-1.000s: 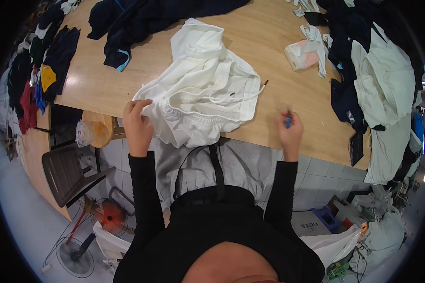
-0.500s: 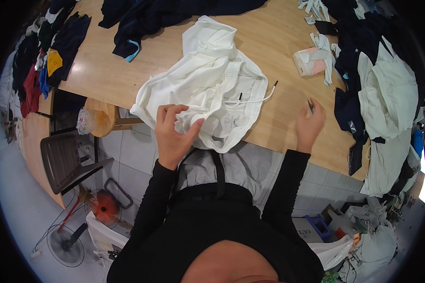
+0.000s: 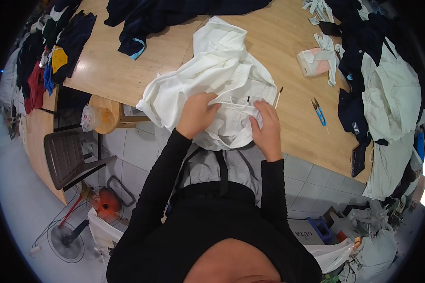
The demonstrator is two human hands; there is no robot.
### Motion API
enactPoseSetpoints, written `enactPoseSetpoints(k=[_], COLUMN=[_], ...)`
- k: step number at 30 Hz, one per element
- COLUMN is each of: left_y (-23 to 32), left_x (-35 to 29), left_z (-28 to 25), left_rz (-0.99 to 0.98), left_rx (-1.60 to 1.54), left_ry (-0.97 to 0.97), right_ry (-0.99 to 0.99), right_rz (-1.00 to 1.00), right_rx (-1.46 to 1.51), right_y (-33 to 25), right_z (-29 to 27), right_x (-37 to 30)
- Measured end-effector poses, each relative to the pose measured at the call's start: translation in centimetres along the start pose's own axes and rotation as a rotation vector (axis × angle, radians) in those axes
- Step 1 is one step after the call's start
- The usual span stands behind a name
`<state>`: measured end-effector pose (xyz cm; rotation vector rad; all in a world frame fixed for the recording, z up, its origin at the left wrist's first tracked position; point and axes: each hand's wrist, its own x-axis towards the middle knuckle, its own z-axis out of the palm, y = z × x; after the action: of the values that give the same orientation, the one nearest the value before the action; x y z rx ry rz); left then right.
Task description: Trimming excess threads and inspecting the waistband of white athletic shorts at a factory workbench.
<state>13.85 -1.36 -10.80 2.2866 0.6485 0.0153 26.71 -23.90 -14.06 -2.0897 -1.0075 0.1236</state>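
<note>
White drawstring pants (image 3: 217, 61) lie bunched at the near edge of the wooden table, with the gathered waistband facing me and its inside showing. My left hand (image 3: 197, 114) is closed on the left part of the waistband, thumb and fingers pinching the cloth. Across the opening, my right hand (image 3: 267, 128) grips the waistband's right side near the white drawstring (image 3: 278, 99). The cord's dark tips show beside that hand. Blue-handled thread snips (image 3: 319, 113) rest on the table to the right, apart from both hands.
Navy garments (image 3: 174, 16) lie at the table's far edge. On the right stand a tissue pack (image 3: 311, 62), white fabric strips and a pile of white garments (image 3: 392, 94). A wooden stool (image 3: 106, 113) bearing a plastic cup and a brown chair (image 3: 63, 158) are at left.
My right hand has let go of the thread snips on the table and moved left onto the waistband. My left hand has shifted right and closed on the cloth.
</note>
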Motion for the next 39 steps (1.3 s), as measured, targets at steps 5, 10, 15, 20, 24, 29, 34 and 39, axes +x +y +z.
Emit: enactPoseSetpoints(k=[5,10,15,20,24,29,34,39], left_y=[0.4,2.4,3.7,4.3,3.4,4.3,4.5,5.6], left_x=[-2.9,-4.7,-5.3,-5.9,-5.8,-5.4,-5.3,-5.7], left_z=[-1.4,-2.9,-3.7,-3.0,-1.7,-0.9,-0.5,-1.4], left_rz=[-0.256,-0.217,-0.211,-0.171,-0.212,-0.153,-0.073,-0.014], left_rx=[-0.934,-1.161,-1.183,-1.114,-1.312,-1.064,-1.055,-0.997], left_ry=[-0.366,-0.360,-0.321,-0.293,-0.265,-0.202,-0.112,-0.132], right_ry=[0.056,0.196,0.083,0.087,0.042,-0.014,-0.057,-0.117], right_rz=[0.055,-0.001,-0.002,0.028,-0.025,0.012,0.120,0.172], right_rx=[-0.059,0.041,0.323,0.338,0.269,0.334,0.490,0.650], right_y=[-1.7,-5.1,-8.6,-10.5,-10.0,-9.5,-8.6,-8.0], right_z=[-2.7,-5.4,-5.5,-3.3,-2.7,-2.8,-3.1,-3.0], right_x=[-1.2,-0.5,0.7,1.0,0.6,0.0,-0.4,-0.9])
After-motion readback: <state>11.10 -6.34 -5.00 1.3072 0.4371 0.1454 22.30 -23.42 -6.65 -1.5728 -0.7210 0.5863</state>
